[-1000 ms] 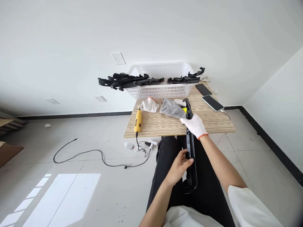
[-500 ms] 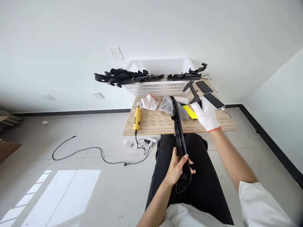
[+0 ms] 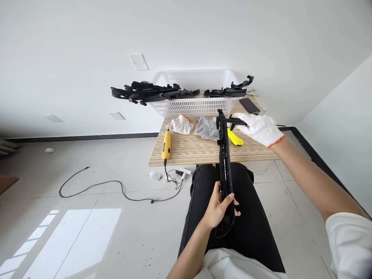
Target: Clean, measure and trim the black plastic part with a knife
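Note:
My bare left hand (image 3: 218, 205) is closed round the near end of a long black plastic part (image 3: 224, 170) that reaches from my lap up over the table edge. My right hand (image 3: 259, 128), in a white knit glove, grips a smaller black piece (image 3: 235, 121) held crosswise at the long part's far tip. Just beyond them on the wooden table (image 3: 188, 153) lie a yellow utility knife (image 3: 235, 138) and a grey cloth (image 3: 207, 129).
A white basket (image 3: 197, 105) at the table's back carries several black plastic parts (image 3: 145, 92) across its rim. A yellow rotary tool (image 3: 166, 145), a spare white glove (image 3: 180, 124) and a dark phone (image 3: 249, 105) lie on the table. A black cable (image 3: 101, 186) runs over the floor.
My left hand swung the long part's far end rightward. My gloved right hand brought the smaller black piece down and left until it meets that tip. The camera shifted slightly.

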Motion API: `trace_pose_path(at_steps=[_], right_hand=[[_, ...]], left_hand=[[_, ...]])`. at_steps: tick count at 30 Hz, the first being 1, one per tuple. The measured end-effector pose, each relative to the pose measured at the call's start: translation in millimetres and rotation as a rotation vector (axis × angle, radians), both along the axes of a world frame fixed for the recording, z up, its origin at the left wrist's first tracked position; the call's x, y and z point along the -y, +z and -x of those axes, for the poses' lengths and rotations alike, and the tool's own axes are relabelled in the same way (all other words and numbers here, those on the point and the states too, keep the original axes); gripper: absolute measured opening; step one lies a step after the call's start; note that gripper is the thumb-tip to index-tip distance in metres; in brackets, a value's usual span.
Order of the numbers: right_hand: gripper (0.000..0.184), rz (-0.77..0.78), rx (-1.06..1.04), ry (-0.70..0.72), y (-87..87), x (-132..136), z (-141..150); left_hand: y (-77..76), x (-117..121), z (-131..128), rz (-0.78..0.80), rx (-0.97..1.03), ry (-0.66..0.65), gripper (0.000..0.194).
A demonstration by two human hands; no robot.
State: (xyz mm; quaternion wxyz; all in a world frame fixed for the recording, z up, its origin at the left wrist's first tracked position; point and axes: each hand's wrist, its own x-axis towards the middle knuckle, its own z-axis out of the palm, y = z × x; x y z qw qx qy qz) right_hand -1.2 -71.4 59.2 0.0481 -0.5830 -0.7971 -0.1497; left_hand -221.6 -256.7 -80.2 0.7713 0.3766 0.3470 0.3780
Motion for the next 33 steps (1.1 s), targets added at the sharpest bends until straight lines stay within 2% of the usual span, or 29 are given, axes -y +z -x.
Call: trace_pose_path(at_steps=[6, 16, 20, 28, 33], right_hand=[[0.062, 0.018, 0.148, 0.039, -1.5, -6.1, -7.2], [0.062, 0.084, 0.309, 0.035, 23.0, 2.0, -16.3], [0.054, 0.061, 0.304, -0.021, 22.1, 2.3, -19.3], [0.054, 0.026, 0.205, -0.103, 19.2, 9.7, -14.3], [0.059, -0.004, 0.215, -0.126, 15.9, 10.9, -14.0]], left_hand=[[-0.7, 0.4, 0.5, -0.021, -0.020, -0.020, 0.044], [-1.2, -0.2, 0.1, -0.029, -0.018, -0.027, 0.043], [-0.9, 0.0, 0.1, -0.037, -0.010, -0.028, 0.044], [-2.7, 1.2, 0.8, -0.030, 0.001, -0.027, 0.046], [-3.0, 1.9, 1.1, -0.029, 0.004, -0.026, 0.045]])
